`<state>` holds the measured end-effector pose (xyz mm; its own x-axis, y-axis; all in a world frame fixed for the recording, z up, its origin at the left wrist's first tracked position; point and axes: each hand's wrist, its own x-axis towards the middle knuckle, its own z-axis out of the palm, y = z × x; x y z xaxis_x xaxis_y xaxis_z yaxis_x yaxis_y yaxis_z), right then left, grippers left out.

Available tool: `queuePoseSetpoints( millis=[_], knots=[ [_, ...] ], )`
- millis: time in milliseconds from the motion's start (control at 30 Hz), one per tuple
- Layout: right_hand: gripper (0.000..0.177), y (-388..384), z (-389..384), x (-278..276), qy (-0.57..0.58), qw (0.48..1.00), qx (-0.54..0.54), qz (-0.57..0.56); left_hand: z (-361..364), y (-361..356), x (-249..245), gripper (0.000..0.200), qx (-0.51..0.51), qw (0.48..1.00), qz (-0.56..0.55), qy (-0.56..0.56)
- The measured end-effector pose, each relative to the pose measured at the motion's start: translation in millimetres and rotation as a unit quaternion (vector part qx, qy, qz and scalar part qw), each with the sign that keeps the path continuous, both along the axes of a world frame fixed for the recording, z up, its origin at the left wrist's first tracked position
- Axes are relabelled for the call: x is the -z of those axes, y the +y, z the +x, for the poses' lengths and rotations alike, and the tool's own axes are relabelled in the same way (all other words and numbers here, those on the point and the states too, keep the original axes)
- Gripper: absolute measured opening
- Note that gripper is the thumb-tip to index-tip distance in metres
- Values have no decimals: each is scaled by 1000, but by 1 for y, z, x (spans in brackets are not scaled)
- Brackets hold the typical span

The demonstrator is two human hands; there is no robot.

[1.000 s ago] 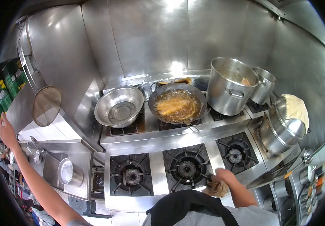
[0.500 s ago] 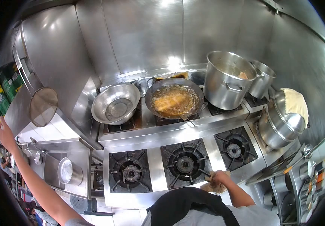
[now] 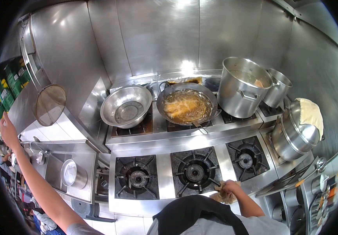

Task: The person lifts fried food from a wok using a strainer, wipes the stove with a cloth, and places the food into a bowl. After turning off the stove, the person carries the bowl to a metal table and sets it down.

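My right hand (image 3: 230, 187) is closed around a crumpled brown cloth (image 3: 224, 195) at the front edge of the stove, beside the middle front burner (image 3: 195, 172). Far to the left, my left arm is stretched out; my left hand (image 3: 7, 129) is raised near stacked green boxes (image 3: 8, 100), fingers extended, with nothing visible in it. On the back row a dark wok (image 3: 165, 89) holds bubbling oil with golden food (image 3: 180, 106) frying in it. A wire skimmer or basket handle (image 3: 199, 126) sticks out over the wok's front rim.
A metal bowl (image 3: 112, 102) with a perforated base stands left of the wok. To its right are a large stockpot (image 3: 237, 100), a smaller pot (image 3: 278, 92) and a lidded steamer (image 3: 284, 137) with a yellowish cloth (image 3: 310, 113). A strainer (image 3: 50, 105) hangs left above a sink (image 3: 55, 168) holding a pot (image 3: 77, 178).
The whole view has shifted slightly, so the stove and pots sit a little lower and further right. My right hand still grips the cloth; my left arm stays stretched out.
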<state>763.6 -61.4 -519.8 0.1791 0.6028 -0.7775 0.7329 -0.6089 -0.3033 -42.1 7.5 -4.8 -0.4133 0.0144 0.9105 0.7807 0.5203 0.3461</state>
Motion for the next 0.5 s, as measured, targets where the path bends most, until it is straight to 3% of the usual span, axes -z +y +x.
queuePoseSetpoints(
  millis=[500],
  knots=[
    [20,-2,3,8,4,1000,8,16,-5,-1,1,46,-33,996,-63,46]
  ],
)
